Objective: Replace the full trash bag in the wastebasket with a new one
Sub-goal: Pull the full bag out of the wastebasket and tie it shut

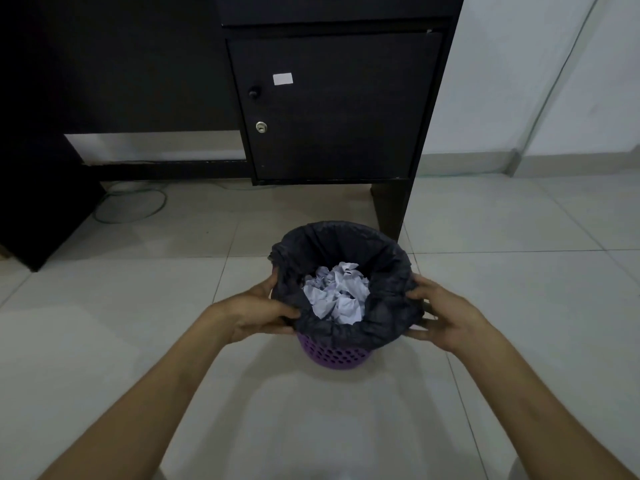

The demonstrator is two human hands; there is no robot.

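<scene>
A small purple perforated wastebasket [334,355] stands on the tiled floor in the middle of the view. A black trash bag [346,244] lines it, its edge folded over the rim, and crumpled white paper [337,294] fills the inside. My left hand [263,311] grips the bag's folded edge on the left side of the rim. On the right side, my right hand [441,313] pinches the bag's folded edge, fingers curled round it.
A dark desk with a locked cabinet door [332,105] stands just behind the basket, one leg [391,209] close to its back right. A green cable [138,202] loops on the floor at the left. White wall and tiled floor lie to the right.
</scene>
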